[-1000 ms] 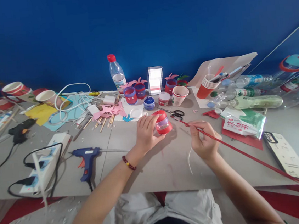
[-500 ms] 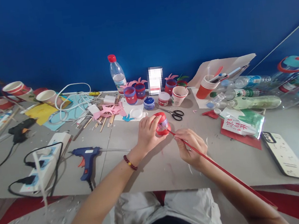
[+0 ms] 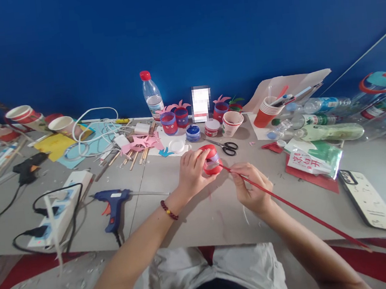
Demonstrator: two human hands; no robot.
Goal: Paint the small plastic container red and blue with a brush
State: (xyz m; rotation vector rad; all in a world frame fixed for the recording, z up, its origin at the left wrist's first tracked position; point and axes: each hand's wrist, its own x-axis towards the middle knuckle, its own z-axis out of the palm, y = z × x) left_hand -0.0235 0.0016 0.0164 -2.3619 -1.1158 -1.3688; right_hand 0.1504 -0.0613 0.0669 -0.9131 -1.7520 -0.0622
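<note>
My left hand (image 3: 189, 171) is wrapped around a small plastic cup (image 3: 212, 170), painted red with a purple band and tilted on its side above the table. In my right hand (image 3: 252, 188) is a long thin red paintbrush (image 3: 305, 208), pinched close to its tip. That tip meets the cup's side near the band; its bristles are too small to make out. The handle's far end reaches past the table's front edge. Beyond the hands stand a blue paint jar (image 3: 193, 133), a red paint jar (image 3: 212, 127) and a paper cup (image 3: 232, 124). Black-handled scissors (image 3: 229, 148) lie nearby.
Painted cups with paper leaves (image 3: 169, 123) stand at the back beside a clear bottle (image 3: 152, 96). On the left lie a blue glue gun (image 3: 115, 205) and a power strip (image 3: 61, 206). To the right are plastic bottles (image 3: 329, 131) and a phone (image 3: 369, 202).
My right hand has moved slightly right, and the brush handle now slants less steeply. The cup has turned a little in my left hand.
</note>
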